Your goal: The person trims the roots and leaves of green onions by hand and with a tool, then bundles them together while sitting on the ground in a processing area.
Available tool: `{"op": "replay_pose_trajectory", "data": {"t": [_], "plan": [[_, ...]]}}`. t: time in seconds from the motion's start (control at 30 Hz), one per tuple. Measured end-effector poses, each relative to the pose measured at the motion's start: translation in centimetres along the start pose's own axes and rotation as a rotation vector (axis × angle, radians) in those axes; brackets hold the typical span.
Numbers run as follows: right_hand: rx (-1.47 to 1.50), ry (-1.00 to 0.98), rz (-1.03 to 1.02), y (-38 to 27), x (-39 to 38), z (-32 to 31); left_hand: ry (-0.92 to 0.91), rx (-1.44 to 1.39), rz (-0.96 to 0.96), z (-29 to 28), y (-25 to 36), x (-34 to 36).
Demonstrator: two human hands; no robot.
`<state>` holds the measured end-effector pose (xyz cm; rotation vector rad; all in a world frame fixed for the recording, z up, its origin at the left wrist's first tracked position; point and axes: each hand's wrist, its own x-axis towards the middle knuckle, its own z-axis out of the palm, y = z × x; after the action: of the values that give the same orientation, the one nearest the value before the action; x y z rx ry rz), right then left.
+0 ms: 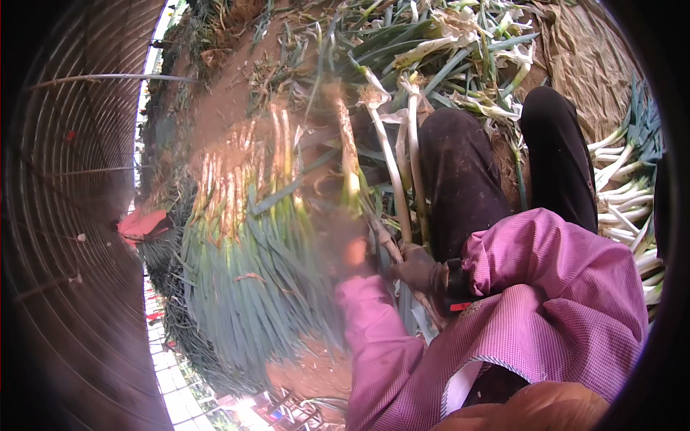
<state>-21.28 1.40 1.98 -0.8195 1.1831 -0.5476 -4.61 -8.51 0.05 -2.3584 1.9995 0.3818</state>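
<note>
My left hand [352,248], dark-gloved and blurred by motion, is closed around a long green onion [348,154]. Its brown, soil-covered root end points away from me. Just to the right, my gloved right hand [418,271] is closed at the lower part of pale, stripped green onions [390,161] whose roots also point away. A brownish stick-like piece [384,237] runs slantwise between the hands and passes by the right one; how it is held is hidden. Left of my left hand lies a wide bundle of unstripped green onions [248,287], roots away from me.
Cast-off leaves and skins [445,43] are heaped on the soil ahead. Cleaned white onions [622,194] lie at the right, near a brown cloth sheet [582,65]. My bent knees [460,165] stand close by my right hand. A ribbed tunnel wall [79,179] rises at left.
</note>
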Motion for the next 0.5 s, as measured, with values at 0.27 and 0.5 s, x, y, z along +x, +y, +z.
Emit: {"op": "replay_pose_trajectory", "data": {"t": [0.27,0.5], "plan": [[0.124,-0.085,0.05,0.1,-2.3,-0.3,-0.012,0.081,0.055,-1.7,0.3,2.2],[0.761,-0.165,-0.133,3.2,-2.6,0.3,-0.036,0.165,0.083,-1.5,-0.4,0.5]]}}
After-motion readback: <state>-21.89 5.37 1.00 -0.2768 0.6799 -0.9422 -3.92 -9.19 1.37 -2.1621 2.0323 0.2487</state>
